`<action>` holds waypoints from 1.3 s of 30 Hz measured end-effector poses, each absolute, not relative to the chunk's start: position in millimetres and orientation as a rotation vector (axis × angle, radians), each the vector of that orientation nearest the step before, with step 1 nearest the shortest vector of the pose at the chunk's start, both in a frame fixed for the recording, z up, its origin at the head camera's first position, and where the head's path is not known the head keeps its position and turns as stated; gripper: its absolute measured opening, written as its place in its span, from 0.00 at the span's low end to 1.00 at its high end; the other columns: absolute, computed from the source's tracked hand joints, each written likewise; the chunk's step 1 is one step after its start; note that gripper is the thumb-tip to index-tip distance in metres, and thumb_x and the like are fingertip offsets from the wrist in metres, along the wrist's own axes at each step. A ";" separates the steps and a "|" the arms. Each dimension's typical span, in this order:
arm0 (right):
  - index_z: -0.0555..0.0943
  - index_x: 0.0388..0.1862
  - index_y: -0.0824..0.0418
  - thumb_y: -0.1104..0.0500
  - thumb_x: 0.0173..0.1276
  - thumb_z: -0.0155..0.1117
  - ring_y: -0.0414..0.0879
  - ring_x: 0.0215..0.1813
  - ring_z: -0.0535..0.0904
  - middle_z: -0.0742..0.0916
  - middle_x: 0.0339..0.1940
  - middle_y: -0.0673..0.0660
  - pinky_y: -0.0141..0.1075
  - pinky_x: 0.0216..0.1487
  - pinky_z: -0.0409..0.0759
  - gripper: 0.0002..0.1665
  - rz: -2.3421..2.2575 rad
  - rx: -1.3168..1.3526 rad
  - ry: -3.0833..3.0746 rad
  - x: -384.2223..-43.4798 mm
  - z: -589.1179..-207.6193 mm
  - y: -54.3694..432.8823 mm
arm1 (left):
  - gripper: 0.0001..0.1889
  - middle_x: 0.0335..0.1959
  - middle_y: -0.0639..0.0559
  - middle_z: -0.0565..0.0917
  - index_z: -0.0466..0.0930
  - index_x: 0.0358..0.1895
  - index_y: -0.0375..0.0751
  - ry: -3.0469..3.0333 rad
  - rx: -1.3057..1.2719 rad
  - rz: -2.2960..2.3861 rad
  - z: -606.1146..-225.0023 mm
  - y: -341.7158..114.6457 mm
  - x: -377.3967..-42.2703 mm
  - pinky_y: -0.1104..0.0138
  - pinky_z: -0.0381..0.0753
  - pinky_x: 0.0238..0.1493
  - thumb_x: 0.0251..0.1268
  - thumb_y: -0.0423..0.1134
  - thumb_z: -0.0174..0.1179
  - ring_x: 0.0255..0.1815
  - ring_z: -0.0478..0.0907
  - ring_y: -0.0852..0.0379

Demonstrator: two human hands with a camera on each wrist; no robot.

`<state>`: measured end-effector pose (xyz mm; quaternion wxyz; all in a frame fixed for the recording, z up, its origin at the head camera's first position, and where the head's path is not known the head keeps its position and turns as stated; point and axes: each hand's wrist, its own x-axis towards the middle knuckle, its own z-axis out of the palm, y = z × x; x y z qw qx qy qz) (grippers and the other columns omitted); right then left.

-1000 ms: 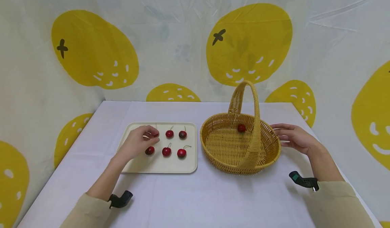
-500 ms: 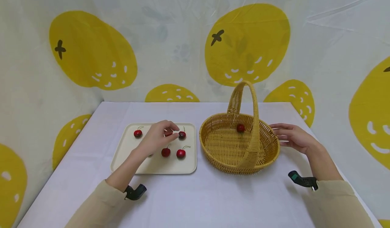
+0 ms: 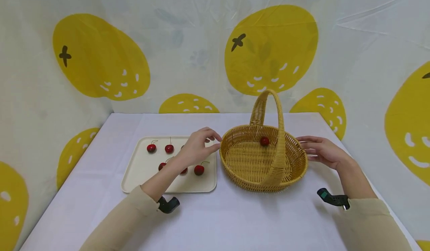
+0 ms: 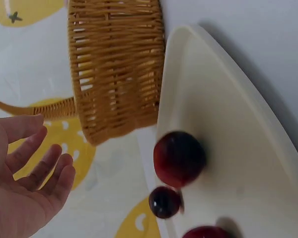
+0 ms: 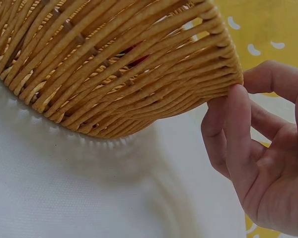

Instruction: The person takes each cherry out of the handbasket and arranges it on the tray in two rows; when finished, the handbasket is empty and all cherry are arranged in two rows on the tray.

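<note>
My left hand (image 3: 199, 146) is over the right side of a cream tray (image 3: 141, 176), its fingertips right at the left rim of a wicker basket (image 3: 248, 185). In the left wrist view its fingers are spread, with nothing between them. Red cherries with thin stems, such as a front-right cherry (image 3: 199, 170) and a back-left cherry (image 3: 152, 147), lie in two rows on the tray; my hand and forearm hide some. One cherry (image 3: 264, 141) sits inside the basket. My right hand (image 5: 273, 139) touches the basket's right end with extended fingers, fingertips at the rim.
The basket's tall arched handle (image 3: 279, 139) rises over its right part. A white cloth (image 3: 235, 221) covers the table, and a curtain with yellow fruit prints (image 3: 201, 57) hangs behind. Black wrist devices sit on my left wrist (image 3: 169, 205) and right wrist (image 3: 332, 198).
My left hand has moved right across the tray, from the back-row cherries to the basket's left rim, uncovering the left cherries. My right hand has stayed at the basket.
</note>
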<state>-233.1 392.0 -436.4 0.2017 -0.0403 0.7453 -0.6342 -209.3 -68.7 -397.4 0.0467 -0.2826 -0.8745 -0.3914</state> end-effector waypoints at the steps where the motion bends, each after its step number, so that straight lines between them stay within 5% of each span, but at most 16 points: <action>1: 0.70 0.71 0.67 0.57 0.82 0.56 0.43 0.51 0.86 0.88 0.51 0.46 0.39 0.50 0.85 0.25 -1.769 -0.114 2.084 -233.2 -436.4 391.8 | 0.08 0.49 0.49 0.83 0.85 0.48 0.38 -2.661 -0.885 -1.198 -397.4 -65.1 -210.0 0.56 0.80 0.56 0.69 0.34 0.68 0.53 0.79 0.47; 18: 0.68 0.73 0.68 0.55 0.81 0.58 0.44 0.52 0.86 0.87 0.51 0.46 0.40 0.52 0.85 0.29 -1.754 -0.071 2.097 -231.2 -435.7 391.7 | 0.11 0.51 0.51 0.84 0.85 0.53 0.39 -2.709 -0.975 -1.259 -404.4 -9.1 -233.1 0.63 0.77 0.59 0.71 0.36 0.66 0.56 0.79 0.52; 39: 0.75 0.68 0.61 0.57 0.82 0.55 0.44 0.52 0.86 0.88 0.51 0.46 0.40 0.50 0.85 0.20 -1.785 -0.128 2.069 -233.2 -437.9 393.5 | 0.13 0.57 0.48 0.83 0.83 0.58 0.39 -2.817 -1.054 -1.137 -413.6 41.9 -251.8 0.67 0.74 0.60 0.75 0.37 0.62 0.59 0.77 0.53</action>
